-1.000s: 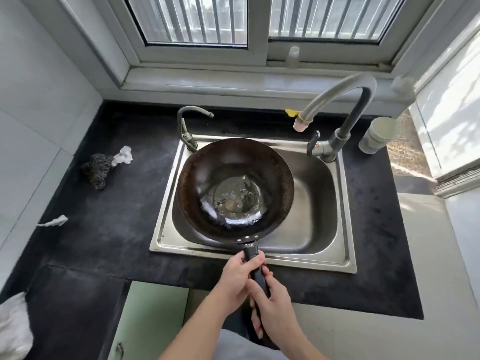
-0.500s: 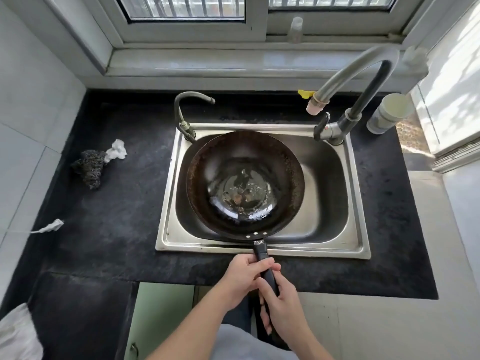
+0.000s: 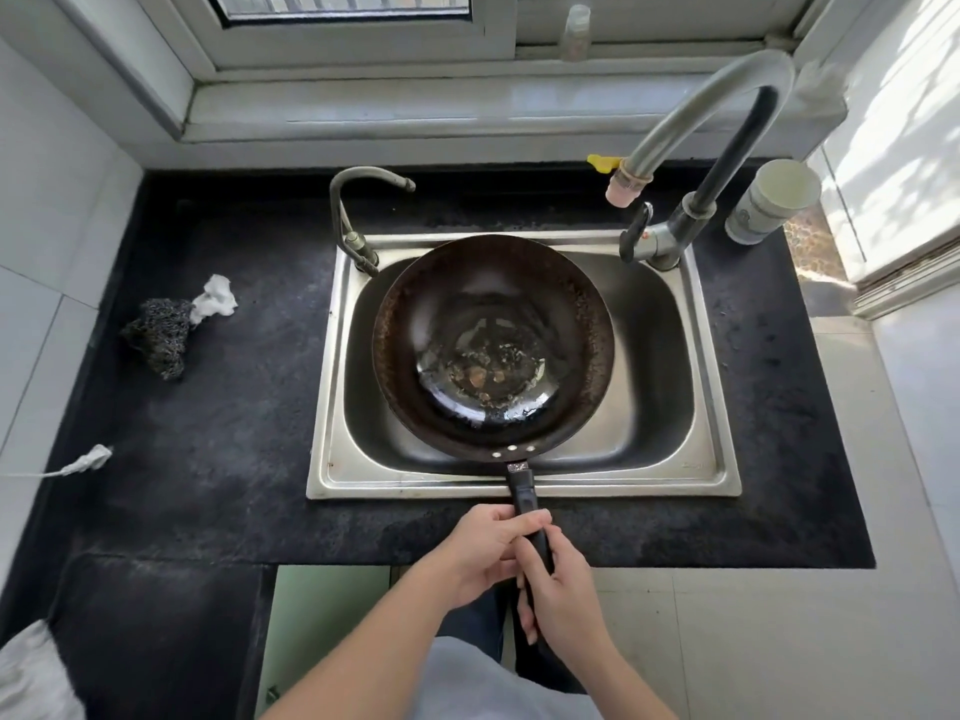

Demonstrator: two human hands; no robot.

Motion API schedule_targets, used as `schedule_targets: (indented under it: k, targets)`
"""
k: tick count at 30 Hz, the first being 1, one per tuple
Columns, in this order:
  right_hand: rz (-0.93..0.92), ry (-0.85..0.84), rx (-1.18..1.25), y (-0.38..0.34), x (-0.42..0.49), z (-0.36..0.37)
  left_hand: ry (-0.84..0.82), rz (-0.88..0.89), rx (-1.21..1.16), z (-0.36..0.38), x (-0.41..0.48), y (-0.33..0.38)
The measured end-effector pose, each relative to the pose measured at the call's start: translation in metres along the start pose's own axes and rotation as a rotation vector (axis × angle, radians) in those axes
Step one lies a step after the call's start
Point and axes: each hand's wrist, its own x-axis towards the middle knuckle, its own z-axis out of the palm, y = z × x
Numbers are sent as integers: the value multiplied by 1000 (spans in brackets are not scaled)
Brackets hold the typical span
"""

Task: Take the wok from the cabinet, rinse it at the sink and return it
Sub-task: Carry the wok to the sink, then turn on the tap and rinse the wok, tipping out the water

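Observation:
A dark round wok (image 3: 493,314) with a little water and bits in its bottom sits over the steel sink (image 3: 711,459). Its black handle (image 3: 522,493) reaches toward me across the sink's front rim. My left hand (image 3: 483,550) grips the handle from the left, and my right hand (image 3: 563,597) grips it just behind, lower down. The tall grey faucet (image 3: 691,116) arches at the sink's back right, its pink-tipped spout (image 3: 623,187) beyond the wok's far right rim. No water runs from it.
A small second tap (image 3: 358,200) stands at the sink's back left. A steel scourer (image 3: 158,330) and white crumpled paper (image 3: 215,298) lie on the black counter (image 3: 218,433) at left. A white cup (image 3: 771,200) stands at right. A green cabinet door (image 3: 322,626) is below.
The wok has shifted a little to the right over the sink, with both hands still on the handle. The view has tipped down and closer.

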Motion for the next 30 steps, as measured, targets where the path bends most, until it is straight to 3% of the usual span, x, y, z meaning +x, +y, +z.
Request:
schedule_targets:
  k: [6,13,17,22,30]
  targets:
    - [-1,48,-2,-14,-6,3,11,15,20,1,0,-1]
    - [-131,178,-406,-19,-3,-31,23,51,85,4,-5,-2]
    - [-107,325,-397,-28,19,-80,66,52,33,7,-10,-4]
    - [-205,283,-492,-71,71,-128,113,77,-110,17,-10,-12]
    - [-441,296,-411,-151,160,-177,332,143,-258,43,-7,-29]
